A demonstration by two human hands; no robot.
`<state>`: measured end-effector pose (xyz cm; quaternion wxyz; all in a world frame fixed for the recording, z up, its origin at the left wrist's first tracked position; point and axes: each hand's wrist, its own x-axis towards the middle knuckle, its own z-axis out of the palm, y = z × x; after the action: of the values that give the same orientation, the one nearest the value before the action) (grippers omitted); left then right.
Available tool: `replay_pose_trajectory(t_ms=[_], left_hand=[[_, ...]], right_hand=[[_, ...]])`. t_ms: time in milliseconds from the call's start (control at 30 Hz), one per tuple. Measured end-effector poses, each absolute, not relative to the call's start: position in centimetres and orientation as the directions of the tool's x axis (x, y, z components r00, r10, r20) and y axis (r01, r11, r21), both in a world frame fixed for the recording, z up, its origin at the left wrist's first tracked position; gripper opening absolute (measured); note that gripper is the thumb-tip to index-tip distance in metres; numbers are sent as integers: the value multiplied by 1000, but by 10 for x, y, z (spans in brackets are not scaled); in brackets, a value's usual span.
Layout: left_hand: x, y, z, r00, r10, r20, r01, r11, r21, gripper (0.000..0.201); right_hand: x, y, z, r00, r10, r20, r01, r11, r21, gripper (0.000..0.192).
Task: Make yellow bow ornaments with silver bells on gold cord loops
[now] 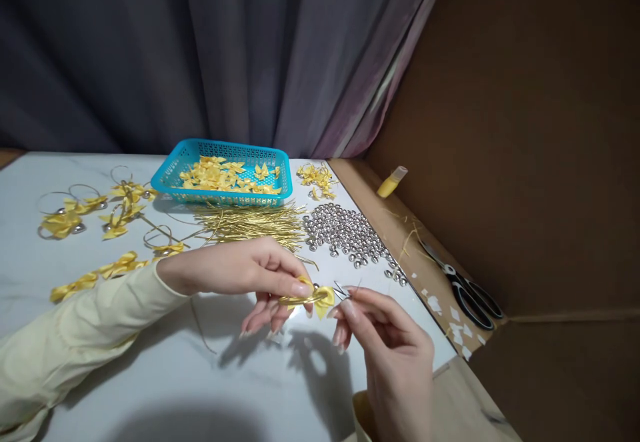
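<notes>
Grey curtains (240, 49) and brown cardboard (525, 129) are seen behind a white surface (175, 375), on which a blue basket (165, 179) of yellow bows, a heap of gold wires (250, 222), a heap of silver beads (345, 232) and, at the left, finished bows (100, 209) are laid out — scissors (465, 285) lie on the cardboard at the right. A yellow bow (315, 297) is held just above the surface near its front edge, pinched between thumb and fingers of the left hand (250, 272). At the bow's right end something thin is pinched by the right hand (395, 349), fingers closed narrow — what it is cannot be told.
</notes>
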<state>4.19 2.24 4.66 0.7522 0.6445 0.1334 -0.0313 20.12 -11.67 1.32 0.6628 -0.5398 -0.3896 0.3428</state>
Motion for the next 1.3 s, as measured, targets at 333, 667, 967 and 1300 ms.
replay_pose_trajectory(t_ms=[333,667,967,1300], left_hand=[[43,20,46,956,225,-189,161,135,978,29],[44,17,38,958,146,-248,220,184,958,24],[46,20,35,964,169,-207,176,181,968,23],[49,17,35,941,300,-157,123,129,984,27]], right_hand=[[187,-136,15,587,696,414,169,395,-903,19],[200,-109,22,625,594,506,336,380,-862,18],[190,-120,20,552,719,421,252,338,-907,19],[177,-126,23,522,847,102,-226,253,-941,5]])
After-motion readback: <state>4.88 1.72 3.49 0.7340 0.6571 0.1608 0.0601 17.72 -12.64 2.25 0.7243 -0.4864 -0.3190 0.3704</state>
